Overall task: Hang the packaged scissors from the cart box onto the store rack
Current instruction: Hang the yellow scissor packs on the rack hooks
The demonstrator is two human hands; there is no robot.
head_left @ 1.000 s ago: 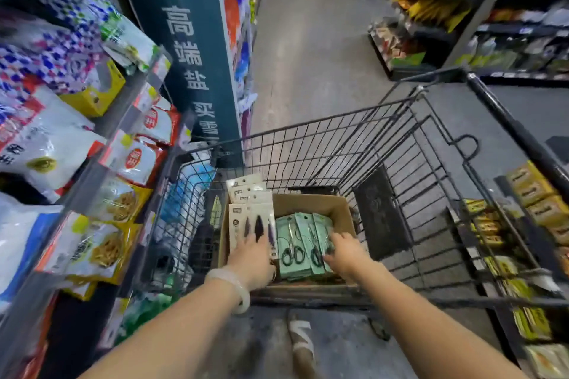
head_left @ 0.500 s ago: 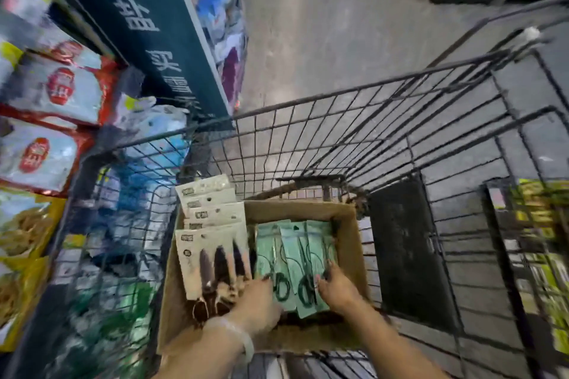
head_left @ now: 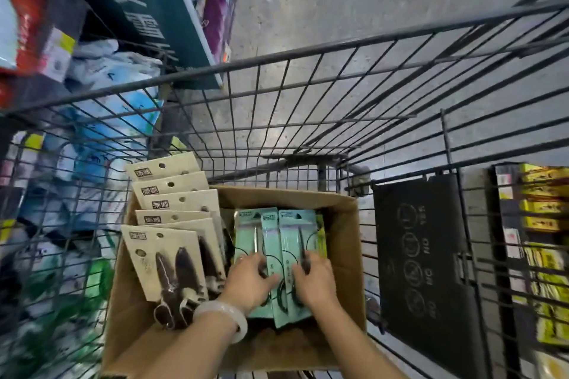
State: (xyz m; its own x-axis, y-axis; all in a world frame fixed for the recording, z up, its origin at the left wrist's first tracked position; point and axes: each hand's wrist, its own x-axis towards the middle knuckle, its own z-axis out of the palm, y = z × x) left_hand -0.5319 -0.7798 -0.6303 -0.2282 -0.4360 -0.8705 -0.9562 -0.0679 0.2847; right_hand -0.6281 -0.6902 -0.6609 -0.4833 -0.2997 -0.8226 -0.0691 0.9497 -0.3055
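Note:
An open cardboard box (head_left: 345, 243) sits in the wire cart (head_left: 277, 71). Its left side holds several beige cards of dark-handled scissors (head_left: 172, 258), fanned upright. On the right stand mint-green packs of scissors (head_left: 289, 243). My left hand (head_left: 249, 283), with a white bangle on the wrist, lies on the lower part of the green packs, fingers spread over them. My right hand (head_left: 314, 280) rests on the rightmost green packs, fingers curled over their lower ends. Whether either hand grips a pack is unclear. The packs' bottoms are hidden under both hands.
Shelves of bagged goods (head_left: 101, 120) press against the cart's left side, under a dark green sign (head_left: 147, 3). A black plastic flap (head_left: 425, 258) hangs on the cart's right wall, with yellow packages (head_left: 542, 206) on a shelf beyond. Grey floor (head_left: 354, 0) lies ahead.
The view has tilted down and closer over the box. My left hand has moved from the beige cards onto the green packs, beside my right hand.

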